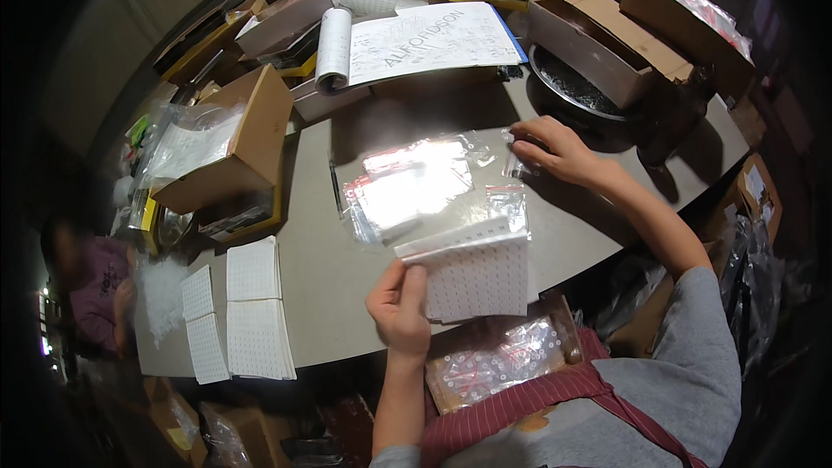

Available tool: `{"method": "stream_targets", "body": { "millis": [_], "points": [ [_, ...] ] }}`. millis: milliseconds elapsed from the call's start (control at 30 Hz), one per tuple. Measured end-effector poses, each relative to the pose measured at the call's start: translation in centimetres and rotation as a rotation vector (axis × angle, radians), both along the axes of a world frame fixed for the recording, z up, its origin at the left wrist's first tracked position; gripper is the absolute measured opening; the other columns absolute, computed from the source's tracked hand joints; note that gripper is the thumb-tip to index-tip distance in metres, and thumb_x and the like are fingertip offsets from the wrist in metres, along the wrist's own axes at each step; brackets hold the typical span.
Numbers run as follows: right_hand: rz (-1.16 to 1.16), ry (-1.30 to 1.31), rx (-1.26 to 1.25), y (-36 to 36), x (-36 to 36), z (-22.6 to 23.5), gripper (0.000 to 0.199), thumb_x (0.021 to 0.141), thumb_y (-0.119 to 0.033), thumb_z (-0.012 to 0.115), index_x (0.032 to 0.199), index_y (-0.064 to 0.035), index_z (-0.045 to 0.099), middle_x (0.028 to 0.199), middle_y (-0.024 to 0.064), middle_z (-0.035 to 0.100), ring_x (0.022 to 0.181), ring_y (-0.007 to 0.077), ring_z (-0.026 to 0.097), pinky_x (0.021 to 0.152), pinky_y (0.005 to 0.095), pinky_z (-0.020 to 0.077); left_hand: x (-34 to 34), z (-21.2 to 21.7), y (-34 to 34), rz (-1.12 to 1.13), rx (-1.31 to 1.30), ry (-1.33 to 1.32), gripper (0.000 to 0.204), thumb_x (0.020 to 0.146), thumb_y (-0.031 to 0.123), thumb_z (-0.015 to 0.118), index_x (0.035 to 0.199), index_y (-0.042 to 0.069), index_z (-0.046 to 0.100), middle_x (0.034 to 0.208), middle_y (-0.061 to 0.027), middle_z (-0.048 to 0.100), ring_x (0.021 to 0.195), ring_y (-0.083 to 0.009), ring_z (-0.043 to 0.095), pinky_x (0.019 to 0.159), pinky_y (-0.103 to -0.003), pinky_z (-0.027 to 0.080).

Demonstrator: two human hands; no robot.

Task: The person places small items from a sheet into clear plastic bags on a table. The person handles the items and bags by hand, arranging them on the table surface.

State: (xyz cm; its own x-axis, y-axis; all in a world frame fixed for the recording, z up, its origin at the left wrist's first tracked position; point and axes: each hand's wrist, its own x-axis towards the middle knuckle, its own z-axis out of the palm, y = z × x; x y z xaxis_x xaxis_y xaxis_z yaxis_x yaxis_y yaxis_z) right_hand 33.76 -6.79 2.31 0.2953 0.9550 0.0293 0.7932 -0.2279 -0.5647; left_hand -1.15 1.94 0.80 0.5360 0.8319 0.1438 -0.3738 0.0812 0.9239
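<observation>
Head view: left hand [399, 308] grips label sheets [475, 273]; right hand [555, 149] touches a clear bag [518, 165].

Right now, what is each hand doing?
Left hand: closed on a white sheet stack.
Right hand: fingers on a small clear bag; grip cannot be told.

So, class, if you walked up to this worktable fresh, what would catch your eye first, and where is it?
Probably the glare on the heap of clear plastic bags at the table's centre. Just below it, the left hand holds up a stack of white dotted sheets, while the right hand reaches out to a small clear bag farther back. At the far edge lies a big rolled white paper sheet among open cardboard boxes.
</observation>
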Motion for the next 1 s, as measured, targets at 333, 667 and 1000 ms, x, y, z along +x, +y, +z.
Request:
{"method": "stream_targets", "body": {
  "millis": [333, 667, 1000],
  "points": [
    [0.219, -0.399, -0.011, -1.1, -3.6, -2.2, 0.087, 0.094, -0.073, 0.047, 0.157, -0.0136, 0.037, 0.164, 0.0207, 0.026, 0.155, 0.0414, 0.015, 0.123, 0.064, 0.0044, -3.8, -0.8, 1.9, 0.312, -0.204, -0.372, 0.031, 0.098, 0.013, 0.052, 0.119, -0.005, 0.064, 0.118, -0.0136, 0.068, 0.108, -0.0246, 0.064, 0.101, -0.038, 0.047],
    [0.136, 0.274, 0.159, -6.3, -5.6, -1.5, 0.07, 0.103, -0.058, 0.046, 0.153, -0.0087, 0.043, 0.161, 0.0188, 0.035, 0.153, 0.038, 0.023, 0.124, 0.0579, 0.0107, -8.0, -3.2, 3.0, 0.271, -0.297, -0.387, 0.031, 0.1, 0.016, 0.05, 0.12, -0.001, 0.066, 0.122, -0.0109, 0.068, 0.119, -0.0242, 0.06, 0.108, -0.039, 0.042],
    [0.392, -0.341, -0.01, -5.8, -8.3, -1.9, 0.066, 0.105, -0.063, 0.027, 0.155, -0.0231, 0.042, 0.166, 0.0134, 0.026, 0.156, 0.0353, 0.017, 0.126, 0.0578, 0.0021, -9.3, -4.2, 3.2, 0.151, -0.194, -0.421, 0.032, 0.099, 0.016, 0.051, 0.121, -0.002, 0.066, 0.122, -0.0117, 0.068, 0.118, -0.0251, 0.062, 0.106, -0.042, 0.045]
  ]
}}
